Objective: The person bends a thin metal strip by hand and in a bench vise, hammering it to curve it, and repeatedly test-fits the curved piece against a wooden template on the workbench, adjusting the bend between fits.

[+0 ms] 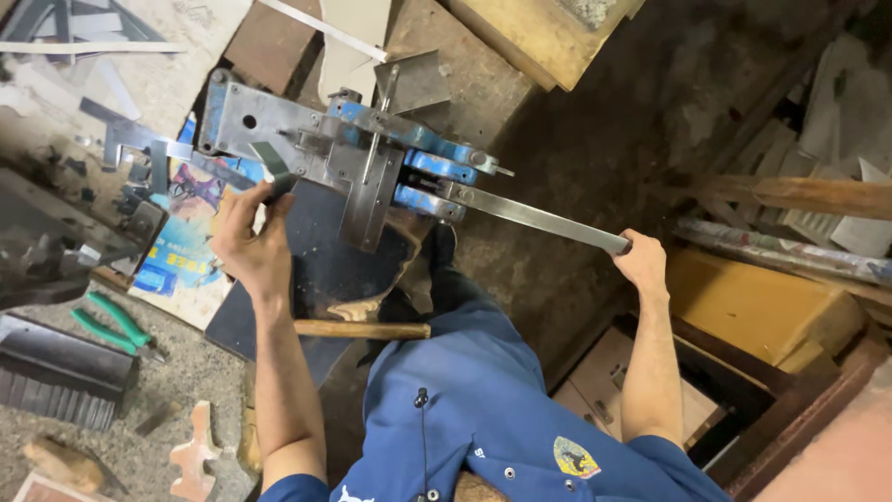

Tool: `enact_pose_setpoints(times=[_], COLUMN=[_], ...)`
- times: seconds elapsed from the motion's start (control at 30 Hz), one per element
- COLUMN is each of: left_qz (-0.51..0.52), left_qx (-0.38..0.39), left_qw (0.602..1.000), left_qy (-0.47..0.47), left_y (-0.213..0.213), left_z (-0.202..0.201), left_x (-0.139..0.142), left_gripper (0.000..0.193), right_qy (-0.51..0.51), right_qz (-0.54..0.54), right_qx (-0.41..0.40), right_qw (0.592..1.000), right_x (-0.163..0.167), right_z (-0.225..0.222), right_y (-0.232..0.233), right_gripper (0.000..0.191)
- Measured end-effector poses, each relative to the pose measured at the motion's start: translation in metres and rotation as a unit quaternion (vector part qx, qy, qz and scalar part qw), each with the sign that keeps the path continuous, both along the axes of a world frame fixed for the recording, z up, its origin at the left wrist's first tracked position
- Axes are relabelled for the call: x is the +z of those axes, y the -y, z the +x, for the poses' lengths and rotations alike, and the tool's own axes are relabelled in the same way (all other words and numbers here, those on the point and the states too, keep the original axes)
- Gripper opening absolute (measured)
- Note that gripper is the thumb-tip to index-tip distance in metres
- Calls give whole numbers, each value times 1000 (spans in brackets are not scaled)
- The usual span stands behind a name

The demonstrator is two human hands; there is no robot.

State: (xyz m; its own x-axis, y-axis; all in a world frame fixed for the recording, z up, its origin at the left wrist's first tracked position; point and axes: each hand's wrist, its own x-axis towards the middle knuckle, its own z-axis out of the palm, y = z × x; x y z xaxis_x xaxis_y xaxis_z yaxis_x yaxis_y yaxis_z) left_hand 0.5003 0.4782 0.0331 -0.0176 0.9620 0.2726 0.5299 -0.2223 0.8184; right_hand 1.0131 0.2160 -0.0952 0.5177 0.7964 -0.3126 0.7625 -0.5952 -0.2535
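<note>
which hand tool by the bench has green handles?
The pliers, lying left of the person's left hand. The hammer handle near them is bare wood, and the brush is black.

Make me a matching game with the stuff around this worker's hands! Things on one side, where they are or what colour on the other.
Things:
1. long metal lever
2. small metal strip
3. pliers
4. wooden handle

Descriptions:
A. green grips, lying on the bench
B. gripped at its end by the right hand
C. lying between the person's arms
D. pinched by the left hand at the machine

Pairs: 1-B, 2-D, 3-A, 4-C
</note>
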Motion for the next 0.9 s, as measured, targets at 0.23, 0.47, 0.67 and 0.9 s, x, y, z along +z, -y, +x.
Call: enact_pose_setpoints(times=[0.23,0.47,0.67,0.9], left_qz=[68,79,-62,59], left_qx=[-28,-34,-5,-19], left_qw=[997,994,994,997], left_qy=[4,62,91,-35], left_y=[-37,-73,-77,-81], left_z=[-12,-12,-19,-25], left_x=[-20,-41,-63,-94], left_gripper=[30,26,23,25], right_qy=[10,77,180,190], right_qz=[-14,-48,-104,-41], right_qx=[55,56,61,90], right_qw=[998,994,976,977], right_x=[-9,5,39,46], right_z=[-9,10,61,66], right_y=[5,15,47,53], right_gripper=[34,48,27,33])
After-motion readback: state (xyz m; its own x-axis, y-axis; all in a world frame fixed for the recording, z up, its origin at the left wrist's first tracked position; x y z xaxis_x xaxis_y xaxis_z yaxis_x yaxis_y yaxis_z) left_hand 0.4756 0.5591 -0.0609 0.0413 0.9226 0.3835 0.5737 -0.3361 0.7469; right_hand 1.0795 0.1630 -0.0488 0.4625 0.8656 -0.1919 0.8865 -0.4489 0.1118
